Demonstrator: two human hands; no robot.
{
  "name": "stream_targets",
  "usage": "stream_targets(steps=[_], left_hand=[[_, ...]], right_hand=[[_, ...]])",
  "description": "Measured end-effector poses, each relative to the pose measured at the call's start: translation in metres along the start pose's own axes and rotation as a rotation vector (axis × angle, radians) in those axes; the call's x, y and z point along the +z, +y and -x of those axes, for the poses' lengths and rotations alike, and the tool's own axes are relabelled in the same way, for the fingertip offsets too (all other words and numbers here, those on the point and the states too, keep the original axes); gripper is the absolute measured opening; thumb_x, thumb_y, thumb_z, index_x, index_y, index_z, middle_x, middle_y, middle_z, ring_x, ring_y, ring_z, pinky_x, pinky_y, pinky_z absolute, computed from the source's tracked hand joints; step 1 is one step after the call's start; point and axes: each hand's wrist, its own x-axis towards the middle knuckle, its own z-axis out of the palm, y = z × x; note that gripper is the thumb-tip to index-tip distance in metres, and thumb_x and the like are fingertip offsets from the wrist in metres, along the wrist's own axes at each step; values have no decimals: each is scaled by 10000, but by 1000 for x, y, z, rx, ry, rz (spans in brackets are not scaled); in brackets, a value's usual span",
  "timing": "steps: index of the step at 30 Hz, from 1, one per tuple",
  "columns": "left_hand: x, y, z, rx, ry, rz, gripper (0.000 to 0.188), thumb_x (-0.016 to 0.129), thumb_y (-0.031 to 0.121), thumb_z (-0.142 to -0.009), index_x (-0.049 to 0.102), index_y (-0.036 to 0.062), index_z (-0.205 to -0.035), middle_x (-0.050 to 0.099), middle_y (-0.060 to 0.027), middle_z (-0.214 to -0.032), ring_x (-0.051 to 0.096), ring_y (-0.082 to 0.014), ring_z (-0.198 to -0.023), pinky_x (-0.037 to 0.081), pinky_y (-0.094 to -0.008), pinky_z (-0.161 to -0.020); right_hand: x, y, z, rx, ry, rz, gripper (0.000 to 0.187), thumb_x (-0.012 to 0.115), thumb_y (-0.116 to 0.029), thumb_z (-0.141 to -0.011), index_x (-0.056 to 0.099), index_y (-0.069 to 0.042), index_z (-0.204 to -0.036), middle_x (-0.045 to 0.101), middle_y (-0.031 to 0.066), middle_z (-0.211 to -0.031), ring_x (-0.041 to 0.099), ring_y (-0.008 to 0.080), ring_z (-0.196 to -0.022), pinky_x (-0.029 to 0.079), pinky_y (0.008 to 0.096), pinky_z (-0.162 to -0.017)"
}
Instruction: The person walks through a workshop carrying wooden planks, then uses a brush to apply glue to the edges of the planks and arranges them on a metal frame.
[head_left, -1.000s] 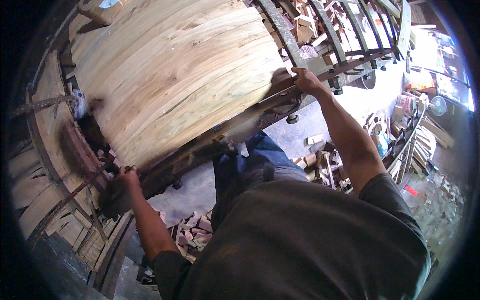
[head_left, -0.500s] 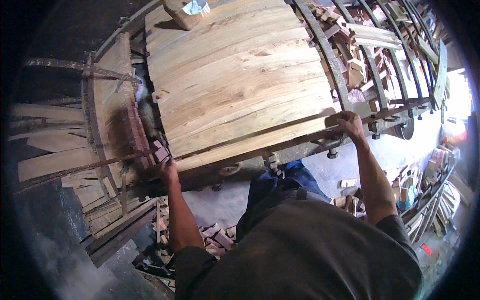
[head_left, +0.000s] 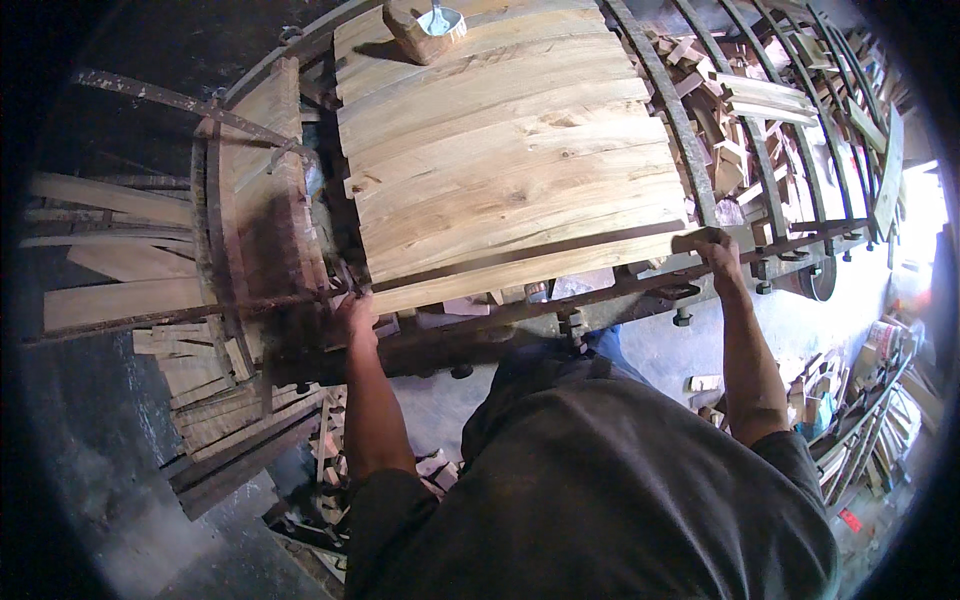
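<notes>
A: What has just changed?
B: Half a second ago the pale wooden strip [head_left: 530,266] lay close against the dark metal rail [head_left: 628,293]. Now a gap shows at the strip's six o'clock, with wood offcuts [head_left: 465,306] visible down in it.
A: And what does that mean for the work?
B: The strip seems free of the rail, its weight probably borne by the person's two hands. It stands apart from the planked panel [head_left: 510,150] as well, with a dark slit at its twelve o'clock.
A: Where does the strip lie from each hand?
B: From the left hand [head_left: 357,318] it runs off just short of three o'clock; from the right hand [head_left: 718,255], toward nine.
A: How are the hands set?
B: The right hand is curled around one end of the strip. The left hand appears closed about the other, though shadow hides some of its fingers.
</notes>
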Motion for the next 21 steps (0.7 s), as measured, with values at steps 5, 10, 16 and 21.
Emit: stream_targets(steps=[5,10,16,21], left_hand=[[21,68,-12,135,-97,268,464,744,230,-855,555,113,-1262,622,-69,-1113,603,-206,-866,485,-388,-642],[34,80,-82,348,60,-196,643,774,228,-823,519,21,-1376,562,-145,-1353,536,-280,-1206,413,-381,-1023],[92,139,-111,159,-93,-126,751,747,227,-858,385,-35,-1462,527,-194,-1399,526,-262,-1241,406,-346,-1033],[114,127,-158,199,-184,3,500,700,156,-880,563,-23,-1327,660,-106,-1205,604,-210,-1076,448,-313,-946]], right_hand=[[5,16,-33,242,220,-108,265,621,-121,-837,663,-19,-1079,594,-41,-853,484,63,-753,398,244,-663],[7,48,-78,188,150,3,496,707,-150,-764,606,52,-1206,640,58,-986,587,146,-907,468,281,-781],[12,59,-127,173,222,41,609,676,-117,-756,524,75,-1313,619,86,-1149,551,192,-1073,427,336,-940],[37,-19,-190,60,182,138,684,651,-255,-792,490,95,-1358,649,126,-1139,585,207,-1048,456,347,-908]])
